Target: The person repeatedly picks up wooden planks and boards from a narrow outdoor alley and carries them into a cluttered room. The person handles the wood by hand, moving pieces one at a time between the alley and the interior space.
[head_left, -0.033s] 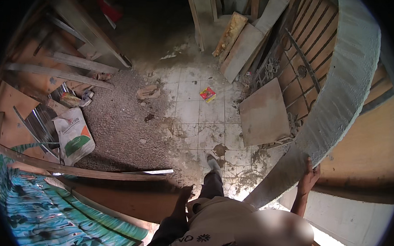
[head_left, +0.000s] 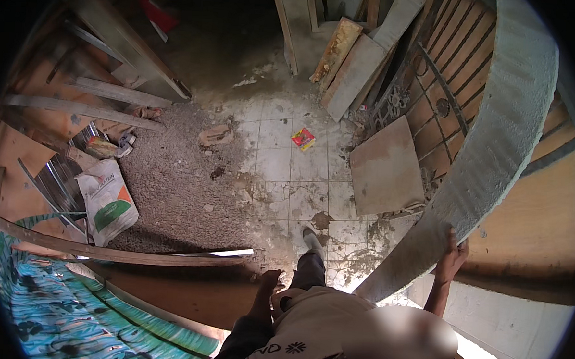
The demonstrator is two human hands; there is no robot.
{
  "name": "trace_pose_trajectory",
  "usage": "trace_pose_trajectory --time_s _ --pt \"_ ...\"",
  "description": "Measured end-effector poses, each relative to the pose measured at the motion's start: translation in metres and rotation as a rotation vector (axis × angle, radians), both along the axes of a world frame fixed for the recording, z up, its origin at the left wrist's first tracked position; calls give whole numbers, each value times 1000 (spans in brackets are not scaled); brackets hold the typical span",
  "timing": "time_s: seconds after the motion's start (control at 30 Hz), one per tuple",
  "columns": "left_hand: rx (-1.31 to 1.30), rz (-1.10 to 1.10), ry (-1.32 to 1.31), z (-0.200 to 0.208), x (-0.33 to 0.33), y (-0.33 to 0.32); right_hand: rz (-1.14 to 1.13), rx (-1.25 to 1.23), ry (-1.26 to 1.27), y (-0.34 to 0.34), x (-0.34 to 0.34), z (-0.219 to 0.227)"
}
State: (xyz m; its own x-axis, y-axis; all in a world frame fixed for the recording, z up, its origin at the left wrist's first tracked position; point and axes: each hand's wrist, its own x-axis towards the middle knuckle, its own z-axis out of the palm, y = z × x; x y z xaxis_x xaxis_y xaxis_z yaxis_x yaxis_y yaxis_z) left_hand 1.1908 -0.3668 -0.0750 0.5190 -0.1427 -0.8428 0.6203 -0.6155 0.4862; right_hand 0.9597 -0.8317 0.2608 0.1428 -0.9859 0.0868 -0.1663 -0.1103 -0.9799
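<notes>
My right hand (head_left: 451, 258) is at the lower right edge of a long grey slab with a rough cement surface (head_left: 491, 132). Its fingers are bent over that edge. The slab runs from the upper right down to my right side; fisheye bending makes it look curved. My left hand (head_left: 268, 284) hangs low in front of my body, its fingers loosely stretched forward and in shade. Nothing shows in it. One foot (head_left: 312, 240) stands on cracked white tiles (head_left: 307, 200).
Gravel (head_left: 171, 173) lies left of the tiles, with a white sack (head_left: 107, 199) beside it. A square board (head_left: 387, 168) and a metal grille (head_left: 452, 77) stand at the right. Planks (head_left: 355, 72) lean at the back. A red-yellow packet (head_left: 303, 139) lies on the floor.
</notes>
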Motion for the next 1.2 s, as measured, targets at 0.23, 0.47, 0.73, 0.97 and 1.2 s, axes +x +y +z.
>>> trace_pose_trajectory --time_s 0.23,0.47,0.73,0.97,1.2 --pt "-129 173 -106 46 177 -62 -48 -32 -49 -71 150 28" --pt "-177 295 -111 63 239 -99 -33 -159 -116 -148 284 55" --pt "151 420 28 12 192 -64 13 -157 -291 -255 431 62" --pt "118 785 198 37 206 -128 79 -92 -385 -376 549 30" --pt "-11 791 -20 65 268 -237 109 -98 -37 -490 625 -35"
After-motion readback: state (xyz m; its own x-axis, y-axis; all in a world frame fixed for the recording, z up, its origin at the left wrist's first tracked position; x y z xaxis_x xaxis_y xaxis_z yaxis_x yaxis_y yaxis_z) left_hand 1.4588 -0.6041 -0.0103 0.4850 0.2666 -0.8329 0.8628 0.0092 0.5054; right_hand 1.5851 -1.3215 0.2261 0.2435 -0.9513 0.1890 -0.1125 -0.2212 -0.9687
